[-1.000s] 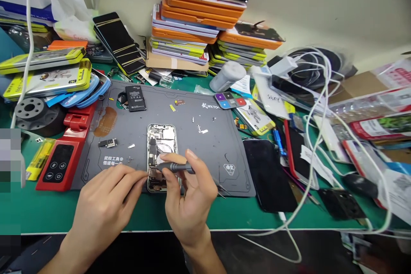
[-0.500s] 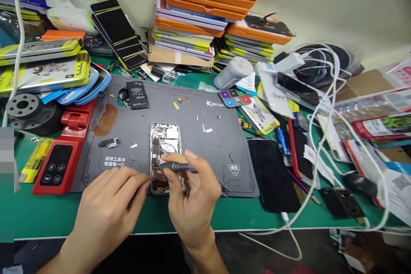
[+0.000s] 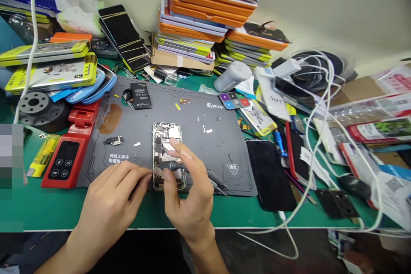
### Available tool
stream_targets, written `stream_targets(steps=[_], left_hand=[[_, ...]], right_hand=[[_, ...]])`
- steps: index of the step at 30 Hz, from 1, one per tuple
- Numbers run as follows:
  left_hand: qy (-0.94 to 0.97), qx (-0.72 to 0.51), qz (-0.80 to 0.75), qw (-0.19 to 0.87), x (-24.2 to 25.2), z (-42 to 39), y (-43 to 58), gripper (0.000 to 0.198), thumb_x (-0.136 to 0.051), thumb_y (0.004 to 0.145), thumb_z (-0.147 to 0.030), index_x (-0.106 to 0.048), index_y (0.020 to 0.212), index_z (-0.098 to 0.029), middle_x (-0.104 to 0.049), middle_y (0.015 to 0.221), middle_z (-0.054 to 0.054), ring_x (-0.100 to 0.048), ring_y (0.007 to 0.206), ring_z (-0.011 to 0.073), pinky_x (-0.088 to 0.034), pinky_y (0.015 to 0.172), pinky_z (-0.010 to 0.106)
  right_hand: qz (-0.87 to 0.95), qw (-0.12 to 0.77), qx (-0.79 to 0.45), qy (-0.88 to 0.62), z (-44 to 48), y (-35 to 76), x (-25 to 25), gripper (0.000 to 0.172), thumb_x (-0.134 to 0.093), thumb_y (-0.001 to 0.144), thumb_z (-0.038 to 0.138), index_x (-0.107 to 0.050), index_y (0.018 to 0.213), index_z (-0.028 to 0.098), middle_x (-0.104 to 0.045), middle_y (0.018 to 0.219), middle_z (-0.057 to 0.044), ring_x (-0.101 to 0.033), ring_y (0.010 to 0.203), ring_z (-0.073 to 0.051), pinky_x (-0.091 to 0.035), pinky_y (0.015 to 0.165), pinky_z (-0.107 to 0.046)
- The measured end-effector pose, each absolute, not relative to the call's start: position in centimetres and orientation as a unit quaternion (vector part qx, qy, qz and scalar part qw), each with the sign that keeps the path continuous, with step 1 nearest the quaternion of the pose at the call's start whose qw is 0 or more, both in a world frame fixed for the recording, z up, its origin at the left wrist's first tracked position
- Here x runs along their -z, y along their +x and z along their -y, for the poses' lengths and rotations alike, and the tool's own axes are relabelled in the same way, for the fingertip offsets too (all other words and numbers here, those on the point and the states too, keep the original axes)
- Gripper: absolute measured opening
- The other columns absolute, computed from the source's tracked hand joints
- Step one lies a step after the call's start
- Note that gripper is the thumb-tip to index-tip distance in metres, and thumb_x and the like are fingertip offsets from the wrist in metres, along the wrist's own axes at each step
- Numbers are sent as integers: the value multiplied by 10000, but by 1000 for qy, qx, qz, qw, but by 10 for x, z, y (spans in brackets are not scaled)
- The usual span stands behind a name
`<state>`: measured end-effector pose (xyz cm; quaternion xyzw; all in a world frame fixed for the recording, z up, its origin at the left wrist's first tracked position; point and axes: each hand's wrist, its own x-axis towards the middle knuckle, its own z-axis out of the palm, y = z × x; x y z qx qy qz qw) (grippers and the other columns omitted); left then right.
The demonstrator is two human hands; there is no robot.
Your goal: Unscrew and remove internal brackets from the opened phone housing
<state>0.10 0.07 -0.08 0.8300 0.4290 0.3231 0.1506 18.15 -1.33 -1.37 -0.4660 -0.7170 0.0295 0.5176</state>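
Note:
An opened phone (image 3: 167, 135) with its insides bare lies on the grey work mat (image 3: 192, 145). My right hand (image 3: 188, 192) is closed round a dark screwdriver (image 3: 175, 165), its tip pointing left onto the phone's lower half, forefinger stretched over the phone. My left hand (image 3: 112, 199) rests on the mat at the phone's lower left edge, fingertips pinched against its side. A pair of tweezers (image 3: 220, 184) pokes out to the right from behind my right hand.
On the mat lie a black battery (image 3: 141, 95), a small bracket (image 3: 113, 140) and several tiny screws. A red device (image 3: 66, 154) sits left, a black phone screen (image 3: 271, 173) right. Stacked orange boxes (image 3: 205, 17) stand behind; white cables (image 3: 317, 137) loop at right.
My right forefinger has stretched further up over the phone and the screwdriver sits slightly lower. The left hand keeps its place at the phone's edge. The view has shifted a little.

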Motion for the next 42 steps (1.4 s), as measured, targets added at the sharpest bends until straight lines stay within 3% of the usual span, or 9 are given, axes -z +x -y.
stream_targets(steps=[6, 10, 18, 23, 25, 27, 31, 37, 42], left_hand=[[821, -325, -442, 156, 5, 0, 0, 96, -601, 1113, -191, -668, 1173, -223, -720, 1053, -14, -698, 948, 134, -520, 903, 297], [822, -322, -446, 147, 3, -1, 0, 111, -614, 1116, -246, -670, 1210, -229, -742, 1084, -9, -718, 963, 144, -534, 898, 305], [835, -329, -422, 127, 0, -2, -2, 94, -567, 1131, -226, -661, 1130, -230, -745, 1056, -13, -728, 966, 144, -512, 874, 285], [832, -323, -435, 123, 2, -3, -5, 48, -589, 1126, -246, -628, 1139, -223, -715, 1025, -18, -684, 863, 134, -478, 845, 285], [835, -324, -430, 112, 4, -4, -5, 70, -574, 1132, -265, -626, 1157, -224, -723, 1042, -9, -695, 871, 147, -479, 852, 295], [840, -327, -421, 101, 7, -6, -6, 102, -551, 1139, -292, -630, 1163, -232, -737, 1063, 0, -717, 916, 172, -486, 870, 312], [845, -326, -413, 92, 11, -9, -7, 138, -518, 1141, -294, -650, 1166, -262, -757, 1074, -1, -734, 960, 194, -496, 847, 324], [843, -338, -407, 94, 12, -9, -8, 147, -508, 1140, -277, -653, 1163, -261, -758, 1077, 1, -732, 952, 189, -497, 840, 315], [840, -334, -416, 96, 10, -8, -6, 114, -523, 1142, -278, -633, 1148, -248, -742, 1054, -1, -717, 926, 181, -485, 849, 313]], right_hand=[[699, 517, 0, -495, 16, 178, 19, 697, -644, 1100, 125, -312, 1704, 231, -638, 1424, -164, -688, 1283, -282, -726, 974, -487], [664, 562, -56, -490, 19, 178, 22, 743, -637, 1065, -3, -352, 1682, 298, -683, 1280, -101, -746, 1109, -217, -744, 888, -404], [642, 617, -126, -437, 25, 176, 22, 699, -598, 1049, -16, -393, 1651, 274, -709, 1208, -92, -753, 1070, -214, -724, 906, -419], [500, 688, 11, -527, 23, 201, 2, 587, -567, 1123, 196, -391, 1672, 301, -633, 967, -38, -629, 745, -182, -607, 646, -306], [492, 631, 52, -598, 24, 226, -8, 608, -576, 1122, 230, -376, 1692, 294, -554, 856, 5, -542, 653, -176, -542, 616, -297], [561, 467, 47, -682, 25, 253, -14, 519, -637, 1096, 270, -527, 1603, 256, -541, 804, 17, -531, 637, -184, -508, 609, -304], [672, 235, 19, -702, 24, 293, -12, 424, -506, 1148, 315, -593, 1554, 231, -656, 974, -58, -646, 894, -260, -570, 774, -377], [687, 288, 47, -665, 31, 301, -5, 324, -476, 1193, 291, -669, 1445, 226, -686, 1193, -102, -656, 1092, -272, -573, 930, -439], [741, 255, 40, -619, 36, 293, -8, 245, -535, 1190, 271, -741, 1305, 208, -708, 1166, -77, -650, 1029, -255, -566, 865, -416]])
